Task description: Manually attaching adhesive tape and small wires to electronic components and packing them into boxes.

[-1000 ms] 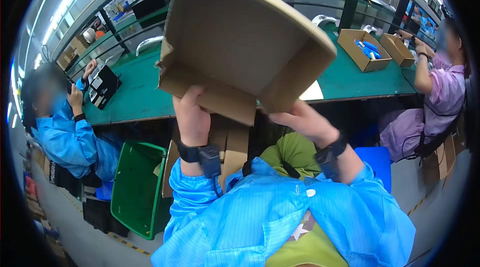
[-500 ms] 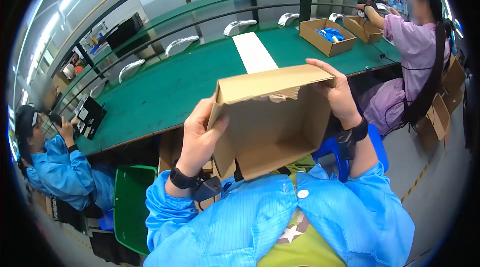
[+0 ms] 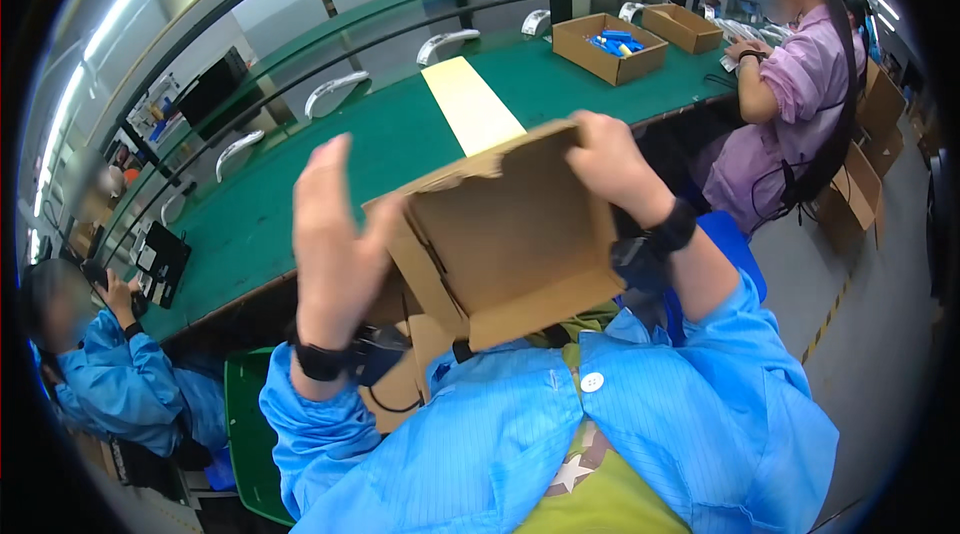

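A shallow brown cardboard box (image 3: 520, 244) is held tilted in front of my chest, its open side toward me and its inside bare. The upper edge is torn and ragged. My right hand (image 3: 617, 166) grips its upper right corner, fingers wrapped over the rim. Beside the left wall, my left hand (image 3: 338, 239) is open and slightly blurred, fingers stretched upward. Its thumb side is close to the upper left corner; whether it touches the cardboard I cannot tell.
A pale yellow strip (image 3: 470, 106) lies on the green workbench (image 3: 390, 144). Farther right stand a carton (image 3: 610, 69) of blue cylindrical items and another carton (image 3: 683, 34). A green bin (image 3: 250, 424) sits lower left. People are seated at both sides.
My left hand has let go of the box's left side and opened. The box has tipped and turned, its inside now more visible. The whole view has shifted slightly.
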`<action>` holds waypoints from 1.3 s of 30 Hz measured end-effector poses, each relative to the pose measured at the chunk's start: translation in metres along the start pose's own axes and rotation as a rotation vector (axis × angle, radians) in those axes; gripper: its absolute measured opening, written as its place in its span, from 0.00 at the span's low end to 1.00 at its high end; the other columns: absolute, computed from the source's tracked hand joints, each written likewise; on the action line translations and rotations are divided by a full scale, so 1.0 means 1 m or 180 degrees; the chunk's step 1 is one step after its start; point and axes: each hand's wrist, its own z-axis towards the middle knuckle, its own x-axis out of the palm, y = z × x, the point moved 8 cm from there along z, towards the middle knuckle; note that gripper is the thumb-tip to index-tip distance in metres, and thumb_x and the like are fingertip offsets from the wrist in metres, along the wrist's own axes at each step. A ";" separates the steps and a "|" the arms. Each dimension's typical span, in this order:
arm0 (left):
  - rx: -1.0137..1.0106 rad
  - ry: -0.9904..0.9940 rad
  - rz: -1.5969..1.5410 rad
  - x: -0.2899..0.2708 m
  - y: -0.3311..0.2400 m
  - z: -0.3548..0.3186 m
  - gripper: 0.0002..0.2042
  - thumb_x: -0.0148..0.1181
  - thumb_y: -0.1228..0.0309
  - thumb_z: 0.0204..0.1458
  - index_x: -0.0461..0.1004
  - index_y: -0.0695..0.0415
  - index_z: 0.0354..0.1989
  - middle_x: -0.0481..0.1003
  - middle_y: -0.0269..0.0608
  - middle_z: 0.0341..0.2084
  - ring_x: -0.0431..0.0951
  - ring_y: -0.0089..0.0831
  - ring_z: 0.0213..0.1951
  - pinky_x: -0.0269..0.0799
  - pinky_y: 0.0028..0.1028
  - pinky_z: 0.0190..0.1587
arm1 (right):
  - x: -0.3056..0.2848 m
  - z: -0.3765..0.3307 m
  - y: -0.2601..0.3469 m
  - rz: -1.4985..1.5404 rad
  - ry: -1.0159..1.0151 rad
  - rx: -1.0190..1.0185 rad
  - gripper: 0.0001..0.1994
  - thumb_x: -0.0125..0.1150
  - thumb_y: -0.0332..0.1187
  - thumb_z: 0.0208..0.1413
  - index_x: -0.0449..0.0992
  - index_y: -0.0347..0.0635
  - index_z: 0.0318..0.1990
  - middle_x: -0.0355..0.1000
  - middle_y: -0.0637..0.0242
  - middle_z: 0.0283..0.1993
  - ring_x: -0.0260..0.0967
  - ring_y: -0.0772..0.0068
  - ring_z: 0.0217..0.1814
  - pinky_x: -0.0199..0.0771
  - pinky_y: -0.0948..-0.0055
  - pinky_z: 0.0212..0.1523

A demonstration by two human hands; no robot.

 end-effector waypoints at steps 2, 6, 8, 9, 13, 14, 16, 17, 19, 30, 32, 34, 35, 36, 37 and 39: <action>0.0372 0.0654 0.0150 0.029 -0.056 0.001 0.32 0.66 0.66 0.43 0.61 0.67 0.55 0.68 0.59 0.47 0.65 0.51 0.53 0.62 0.40 0.55 | 0.009 0.000 0.038 -0.0195 -0.0041 -0.0157 0.09 0.51 0.23 0.39 0.69 0.25 0.29 0.69 0.35 0.30 0.69 0.38 0.38 0.72 0.54 0.39; 0.0053 0.0846 -0.0036 0.073 -0.027 0.011 0.15 0.60 0.69 0.47 0.73 0.64 0.42 0.75 0.53 0.29 0.74 0.51 0.32 0.72 0.34 0.38 | 0.032 -0.009 0.046 0.0176 0.0909 -0.0238 0.12 0.50 0.22 0.39 0.70 0.28 0.35 0.68 0.40 0.29 0.67 0.40 0.35 0.69 0.59 0.35; 0.0933 0.1101 -0.0191 0.068 -0.039 0.010 0.10 0.59 0.70 0.50 0.76 0.63 0.36 0.76 0.41 0.23 0.76 0.37 0.24 0.72 0.27 0.32 | 0.027 -0.021 0.055 0.0519 0.1497 -0.0494 0.09 0.55 0.26 0.46 0.73 0.29 0.34 0.74 0.48 0.28 0.73 0.51 0.31 0.72 0.67 0.35; 0.0933 0.1097 -0.0194 0.063 -0.028 0.014 0.10 0.59 0.70 0.50 0.76 0.63 0.36 0.76 0.41 0.23 0.76 0.37 0.24 0.72 0.27 0.32 | 0.017 -0.024 0.056 0.0514 0.1498 -0.0495 0.09 0.55 0.26 0.46 0.73 0.29 0.34 0.74 0.48 0.28 0.73 0.51 0.31 0.72 0.67 0.35; -0.0475 0.1820 -0.3039 0.055 0.015 0.024 0.10 0.58 0.68 0.53 0.76 0.63 0.37 0.75 0.29 0.26 0.72 0.17 0.28 0.70 0.20 0.32 | -0.010 -0.044 0.073 0.2598 0.1714 -0.0452 0.14 0.61 0.30 0.53 0.73 0.31 0.45 0.74 0.71 0.38 0.67 0.86 0.38 0.69 0.80 0.39; -0.0598 0.2074 -0.3190 0.054 0.015 0.020 0.10 0.57 0.68 0.55 0.75 0.62 0.37 0.75 0.27 0.26 0.70 0.12 0.29 0.69 0.18 0.32 | -0.006 -0.041 0.067 0.2840 0.1910 -0.0160 0.14 0.61 0.30 0.53 0.73 0.32 0.46 0.74 0.70 0.38 0.67 0.86 0.38 0.69 0.80 0.39; -0.0668 0.2282 -0.2912 0.060 0.021 0.028 0.10 0.56 0.68 0.56 0.74 0.64 0.36 0.74 0.28 0.26 0.71 0.14 0.30 0.69 0.18 0.34 | 0.002 -0.037 0.055 0.3486 0.2041 0.0234 0.15 0.61 0.31 0.53 0.74 0.33 0.46 0.75 0.68 0.39 0.68 0.85 0.38 0.68 0.81 0.41; -0.0488 0.2103 -0.2552 0.063 0.023 0.031 0.10 0.55 0.68 0.56 0.74 0.65 0.35 0.74 0.29 0.26 0.71 0.15 0.31 0.69 0.19 0.35 | 0.006 -0.040 0.055 0.3480 0.2034 0.0250 0.15 0.61 0.31 0.53 0.74 0.33 0.46 0.75 0.68 0.39 0.68 0.85 0.38 0.68 0.81 0.41; -0.0599 0.1885 -0.3132 0.069 0.012 0.019 0.21 0.60 0.63 0.52 0.67 0.66 0.48 0.74 0.39 0.38 0.71 0.22 0.41 0.67 0.23 0.46 | 0.011 -0.048 0.053 0.3984 0.1670 0.0554 0.15 0.61 0.31 0.53 0.74 0.34 0.47 0.74 0.67 0.41 0.68 0.85 0.38 0.68 0.81 0.41; -0.0369 0.3227 -0.2222 0.112 0.010 -0.045 0.35 0.66 0.65 0.40 0.60 0.66 0.57 0.69 0.44 0.46 0.69 0.29 0.48 0.63 0.27 0.53 | 0.070 -0.136 0.020 0.2885 0.1633 0.0629 0.15 0.64 0.33 0.51 0.74 0.35 0.44 0.74 0.66 0.40 0.69 0.79 0.41 0.70 0.75 0.42; 0.0156 0.2696 -0.1871 0.101 0.009 -0.024 0.38 0.66 0.66 0.38 0.57 0.66 0.59 0.68 0.47 0.49 0.68 0.31 0.50 0.62 0.27 0.54 | 0.069 -0.134 0.010 0.2818 0.1409 0.0896 0.13 0.62 0.32 0.52 0.75 0.34 0.42 0.75 0.67 0.37 0.70 0.81 0.38 0.71 0.78 0.39; 0.0463 0.2586 -0.0910 0.082 0.000 -0.013 0.39 0.62 0.63 0.43 0.51 0.61 0.64 0.59 0.52 0.58 0.61 0.41 0.59 0.57 0.34 0.60 | 0.062 -0.130 0.010 0.3169 0.1233 0.1315 0.12 0.61 0.33 0.53 0.75 0.32 0.41 0.75 0.67 0.34 0.70 0.82 0.32 0.72 0.80 0.34; 0.0453 0.2615 -0.0916 0.081 -0.010 -0.016 0.39 0.62 0.63 0.43 0.51 0.61 0.64 0.59 0.52 0.58 0.61 0.41 0.59 0.57 0.34 0.60 | 0.055 -0.128 0.005 0.3304 0.1158 0.1545 0.13 0.61 0.32 0.53 0.74 0.32 0.42 0.75 0.66 0.37 0.71 0.82 0.35 0.72 0.79 0.35; 0.1056 0.2124 0.0040 0.072 -0.026 -0.019 0.36 0.57 0.61 0.48 0.50 0.59 0.65 0.55 0.51 0.61 0.55 0.44 0.62 0.52 0.40 0.61 | 0.048 -0.129 0.003 0.3497 0.0984 0.1493 0.13 0.60 0.31 0.53 0.74 0.32 0.43 0.74 0.66 0.38 0.71 0.81 0.36 0.72 0.79 0.35; 0.1605 0.1567 0.0994 0.063 -0.042 -0.027 0.34 0.52 0.59 0.53 0.48 0.57 0.66 0.50 0.51 0.64 0.50 0.46 0.66 0.47 0.46 0.63 | 0.039 -0.134 0.000 0.3678 0.0841 0.1422 0.13 0.60 0.31 0.53 0.73 0.32 0.44 0.74 0.66 0.39 0.71 0.80 0.36 0.72 0.78 0.36; 0.1601 0.1593 0.0679 0.079 -0.043 -0.047 0.31 0.47 0.58 0.55 0.48 0.55 0.66 0.47 0.50 0.65 0.46 0.46 0.67 0.42 0.50 0.63 | 0.032 -0.152 -0.004 0.3810 0.0746 0.1389 0.15 0.59 0.32 0.54 0.72 0.32 0.46 0.74 0.64 0.41 0.72 0.77 0.39 0.74 0.76 0.38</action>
